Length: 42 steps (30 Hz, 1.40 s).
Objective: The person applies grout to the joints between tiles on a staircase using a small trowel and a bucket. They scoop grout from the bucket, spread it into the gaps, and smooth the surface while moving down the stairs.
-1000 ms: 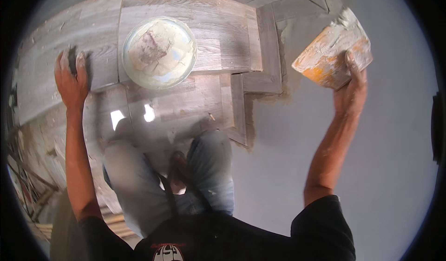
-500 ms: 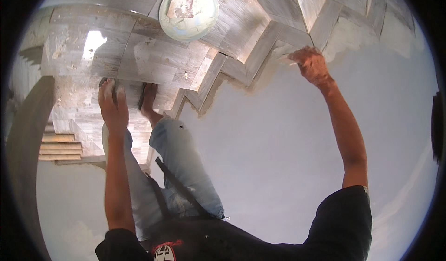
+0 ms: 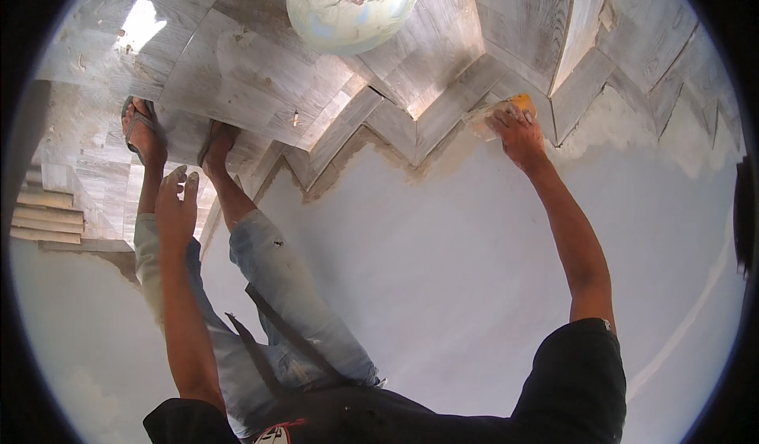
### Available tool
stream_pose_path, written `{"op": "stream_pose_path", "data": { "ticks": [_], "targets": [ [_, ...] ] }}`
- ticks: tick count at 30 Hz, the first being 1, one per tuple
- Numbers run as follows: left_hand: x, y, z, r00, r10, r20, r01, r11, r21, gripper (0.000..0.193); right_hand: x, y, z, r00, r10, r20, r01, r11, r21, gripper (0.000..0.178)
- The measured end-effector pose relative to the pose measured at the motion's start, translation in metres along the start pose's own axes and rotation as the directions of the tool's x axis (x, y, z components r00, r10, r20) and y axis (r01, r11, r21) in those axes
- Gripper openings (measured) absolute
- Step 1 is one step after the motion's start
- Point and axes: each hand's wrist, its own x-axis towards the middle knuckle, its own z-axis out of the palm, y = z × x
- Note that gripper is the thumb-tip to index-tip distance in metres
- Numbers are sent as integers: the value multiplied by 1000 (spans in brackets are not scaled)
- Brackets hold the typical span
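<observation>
My right hand (image 3: 518, 137) grips a putty scraper (image 3: 522, 105) with a yellow-orange part. Its pale, smeared blade lies against the wall, right at the zigzag row of wood-look skirting tiles (image 3: 452, 96). Rough putty (image 3: 601, 124) coats the wall just below those tiles, to the right of the hand. Lower on the left, my left hand (image 3: 175, 207) hangs in the air in front of my legs with its fingers extended and nothing in it; whitish residue marks the fingertips.
A pale round basin (image 3: 324, 42) holding putty stands on a wood-look tiled step, partly cut off at the top. Sandaled feet (image 3: 144, 132) stand on the tiles. Stacked light-brown edges (image 3: 47, 219) show at far left. The bluish-white wall (image 3: 443, 270) fills the right.
The view has shifted, with the basin now nearer the top edge. My right hand has turned so the scraper shows plainly. My left hand appears lower in the picture.
</observation>
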Motion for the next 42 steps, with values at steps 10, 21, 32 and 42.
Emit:
{"op": "stream_pose_path", "data": {
  "ticks": [10,21,32,42],
  "targets": [
    [6,6,-11,998,-48,-29,48,999,-22,41,-10,-2,11,998,-14,68,17,999,-46,37],
    [3,-1,-9,997,-26,-79,22,999,-43,42,13,17,-13,997,68,-38,-70,996,-50,35],
    [3,-7,-9,998,-34,-52,30,997,-70,40,-3,13,-30,996,89,26,-90,996,24,31],
    [1,-5,-15,996,-24,-90,17,997,-78,40,30,10,-18,974,212,77,-199,968,-156,19]
  ]
}}
